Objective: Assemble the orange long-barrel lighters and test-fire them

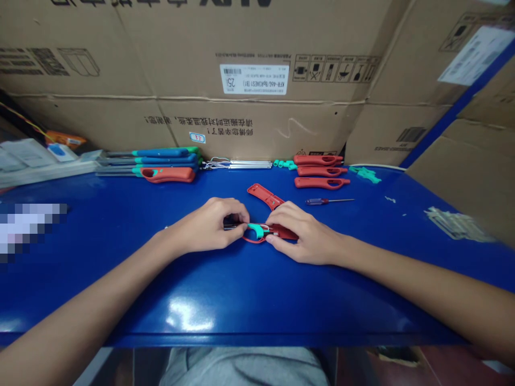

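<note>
In the head view my left hand (223,222) is closed, its thumb and fingers pinching the front end of a partly assembled long-reach lighter, where a dark rod shows. My right hand (301,233) curls over the lighter's red half shell (286,231), thumb and fingertips gripping the parts inside it. Between both hands, a green trigger (257,230) sits at the shell's loop with a pale wire beside it. Just behind the right fingers lies the other red half shell (263,195), inner side up. My fingers hide part of the insides.
Finished lighters (167,161) are stacked at the back left. Metal rods (251,164), green pieces (285,164), red shells (322,183) and green triggers (365,173) line the back. A screwdriver (330,201) and clear bagged parts (456,224) lie right. Cardboard (257,123) walls the far edge.
</note>
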`<state>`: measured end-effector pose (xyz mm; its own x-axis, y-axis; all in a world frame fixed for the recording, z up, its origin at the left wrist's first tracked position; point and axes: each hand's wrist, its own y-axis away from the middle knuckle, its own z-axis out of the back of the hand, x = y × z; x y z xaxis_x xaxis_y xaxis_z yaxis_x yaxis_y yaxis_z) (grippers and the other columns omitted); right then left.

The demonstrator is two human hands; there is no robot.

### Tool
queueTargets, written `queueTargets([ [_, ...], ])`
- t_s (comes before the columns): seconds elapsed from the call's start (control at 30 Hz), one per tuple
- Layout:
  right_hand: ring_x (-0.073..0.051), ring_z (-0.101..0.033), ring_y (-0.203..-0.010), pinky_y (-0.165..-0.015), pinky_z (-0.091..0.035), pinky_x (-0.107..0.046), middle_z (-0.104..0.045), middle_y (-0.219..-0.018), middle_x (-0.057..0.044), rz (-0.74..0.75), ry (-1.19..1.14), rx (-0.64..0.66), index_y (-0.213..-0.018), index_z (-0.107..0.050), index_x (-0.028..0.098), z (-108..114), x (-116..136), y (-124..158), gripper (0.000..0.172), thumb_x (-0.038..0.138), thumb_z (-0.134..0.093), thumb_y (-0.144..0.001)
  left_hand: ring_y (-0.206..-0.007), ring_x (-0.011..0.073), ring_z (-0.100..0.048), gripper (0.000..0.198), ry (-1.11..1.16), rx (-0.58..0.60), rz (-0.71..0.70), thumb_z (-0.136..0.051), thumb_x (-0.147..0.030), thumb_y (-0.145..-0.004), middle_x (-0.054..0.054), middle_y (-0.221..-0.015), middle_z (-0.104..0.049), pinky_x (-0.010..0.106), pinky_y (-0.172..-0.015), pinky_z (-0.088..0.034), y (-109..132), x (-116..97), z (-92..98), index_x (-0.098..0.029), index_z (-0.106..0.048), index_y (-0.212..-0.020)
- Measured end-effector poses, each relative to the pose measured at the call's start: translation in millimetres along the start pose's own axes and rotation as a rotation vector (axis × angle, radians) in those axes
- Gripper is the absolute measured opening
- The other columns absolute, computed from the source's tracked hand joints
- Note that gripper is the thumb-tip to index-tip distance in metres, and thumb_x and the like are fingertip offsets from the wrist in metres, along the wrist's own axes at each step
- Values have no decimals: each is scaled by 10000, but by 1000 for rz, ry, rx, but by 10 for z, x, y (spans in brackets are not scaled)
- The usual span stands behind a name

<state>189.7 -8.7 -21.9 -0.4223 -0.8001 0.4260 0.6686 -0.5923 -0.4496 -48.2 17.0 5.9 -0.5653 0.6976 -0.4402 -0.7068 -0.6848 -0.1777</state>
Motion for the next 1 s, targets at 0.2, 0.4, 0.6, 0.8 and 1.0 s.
queueTargets([
  [0.2,-217,-576,-949,-892,-505,-399,-664,-950,-111,20,22,-20,-974,-630,140,-7,4,1,131,191,-516,-935,-648,112,-573,106,60,-2,66,-551,-187,-807,-4,-759,-664,223,-602,-435,-1,-11,5,-167,-653,-830],
  [0.4,-225,-582,-962,-874,-514,-417,-666,-950,-94,5,24,-18,-958,-617,173,-6,8,0,103,186,-522,-921,-613,108,-573,109,92,0,100,-550,-218,-819,-9,-725,-665,210,-547,-413,1,-4,23,-167,-644,-835],
  [0.6,-208,-575,-948,-867,-507,-391,-653,-947,-86,-7,2,-28,-941,-582,178,-11,-19,15,61,181,-523,-923,-618,110,-567,95,93,12,82,-549,-200,-813,-6,-725,-659,221,-574,-435,-1,-9,20,-166,-637,-822],
  [0.8,-191,-571,-901,-822,-496,-365,-631,-936,-70,-26,19,-24,-925,-526,194,-7,-22,22,71,163,-468,-951,-719,145,-599,202,72,32,32,-618,-312,-813,31,-833,-674,268,-677,-480,1,-25,15,-162,-651,-944],
  [1.0,-187,-577,-882,-796,-491,-347,-632,-937,-71,-22,43,-39,-937,-522,190,-11,-2,19,40,167,-490,-936,-738,153,-575,197,8,48,-3,-657,-356,-804,24,-831,-654,274,-672,-449,-13,-46,3,-173,-660,-877],
])
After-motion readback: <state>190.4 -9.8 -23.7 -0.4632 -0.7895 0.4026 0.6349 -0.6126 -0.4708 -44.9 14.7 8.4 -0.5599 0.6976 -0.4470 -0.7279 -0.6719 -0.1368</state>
